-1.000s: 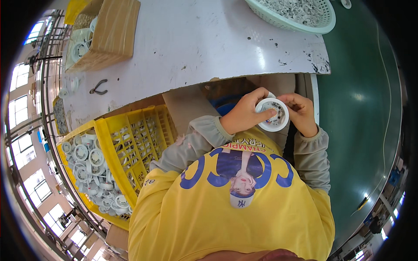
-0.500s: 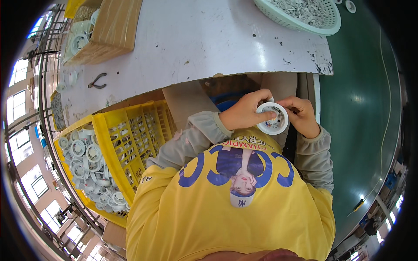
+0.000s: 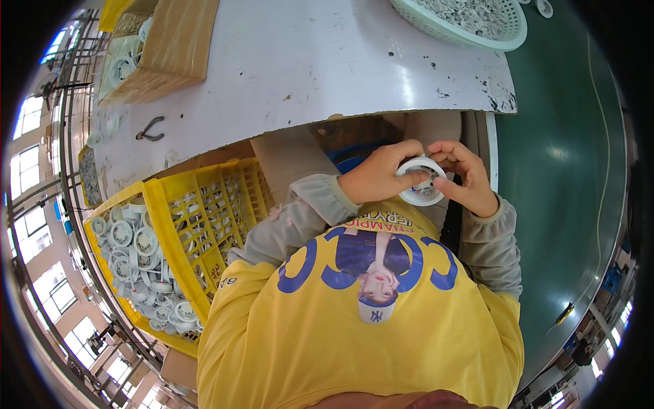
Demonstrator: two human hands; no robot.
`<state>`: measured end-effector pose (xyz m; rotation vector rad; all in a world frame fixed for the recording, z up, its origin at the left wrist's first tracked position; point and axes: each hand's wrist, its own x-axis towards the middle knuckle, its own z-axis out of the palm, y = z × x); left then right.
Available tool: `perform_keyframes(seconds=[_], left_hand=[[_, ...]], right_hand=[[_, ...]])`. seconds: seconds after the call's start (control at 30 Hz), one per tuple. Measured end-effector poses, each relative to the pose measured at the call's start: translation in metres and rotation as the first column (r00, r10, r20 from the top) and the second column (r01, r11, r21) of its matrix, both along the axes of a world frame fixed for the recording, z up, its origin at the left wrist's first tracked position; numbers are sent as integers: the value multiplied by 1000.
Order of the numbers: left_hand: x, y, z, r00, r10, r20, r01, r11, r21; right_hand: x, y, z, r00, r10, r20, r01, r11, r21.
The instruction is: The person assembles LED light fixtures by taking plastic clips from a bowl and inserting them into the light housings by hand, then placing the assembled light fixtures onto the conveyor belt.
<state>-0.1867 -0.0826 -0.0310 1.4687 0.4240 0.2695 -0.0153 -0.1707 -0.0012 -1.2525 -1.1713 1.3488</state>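
Observation:
Over my lap, my left hand [image 3: 381, 174] grips a round white plastic housing [image 3: 417, 198], its thumb reaching over the rim into the hollow. Small parts show inside the housing, too small to make out. On the other side, my right hand [image 3: 470, 178] is bent round the housing, thumb at the rim and inside edge, fingers curled at the far right. Whether a small piece is between those fingers cannot be seen.
A yellow crate [image 3: 160, 218] full of white round housings stands at my left. On the white table [image 3: 293, 61] are cutting pliers [image 3: 150, 129], a cardboard box [image 3: 174, 51] and a pale green basket [image 3: 470, 39] of small parts. A green surface [image 3: 552, 204] lies at right.
The right thumb has come over the housing's near right rim, and the right fingers have spread away from the far rim. The housing has tilted and shifted slightly left.

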Motion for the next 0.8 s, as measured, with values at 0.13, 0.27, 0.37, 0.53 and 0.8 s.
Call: perform_keyframes(seconds=[0.13,0.27,0.37,0.53,0.8], left_hand=[[-1,0,-1,1000,-14,-11,13,1000,-28],[2,-6,-4,999,35,40,-32,997,-72],[2,-6,-5,998,46,30,-47,999,4],[0,-2,1,999,-2,-46,5,998,61],[-1,1,4,994,31,-103,-11,983,184]], right_hand=[[5,2,-1,987,89,134,-76,993,-95],[8,3,-4,975,142,173,-123,985,-117],[10,2,-4,970,163,182,-135,978,-161],[4,5,6,935,166,312,-112,976,-184],[0,6,4,900,120,418,-98,992,-73]])
